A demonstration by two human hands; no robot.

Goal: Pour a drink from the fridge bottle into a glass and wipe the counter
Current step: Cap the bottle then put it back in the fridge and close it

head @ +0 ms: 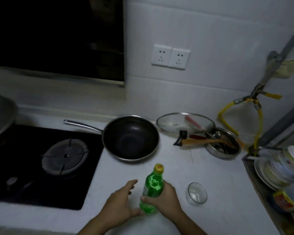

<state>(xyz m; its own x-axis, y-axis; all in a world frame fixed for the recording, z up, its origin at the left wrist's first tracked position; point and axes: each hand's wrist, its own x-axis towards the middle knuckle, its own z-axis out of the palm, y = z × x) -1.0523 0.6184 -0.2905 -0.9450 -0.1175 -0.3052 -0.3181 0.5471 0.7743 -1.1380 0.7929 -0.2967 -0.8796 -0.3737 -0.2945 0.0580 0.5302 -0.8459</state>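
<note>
Standing upright on the white counter (202, 168) near its front edge, the green bottle (151, 190) has its yellow cap (158, 167) on. The right hand (163, 197) grips the bottle's body, thumb across the front. The left hand (120, 204) is relaxed, fingers extended, thumb touching the bottle's base. A glass (196, 195) sits just right of the bottle. A dark frying pan (131, 138) lies behind, beside the gas hob (41, 163).

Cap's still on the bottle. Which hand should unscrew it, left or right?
Left, probably. The right hand already grips the green bottle round its body, steadying it on the counter. The left hand is open beside it, free to reach the yellow cap.
</note>
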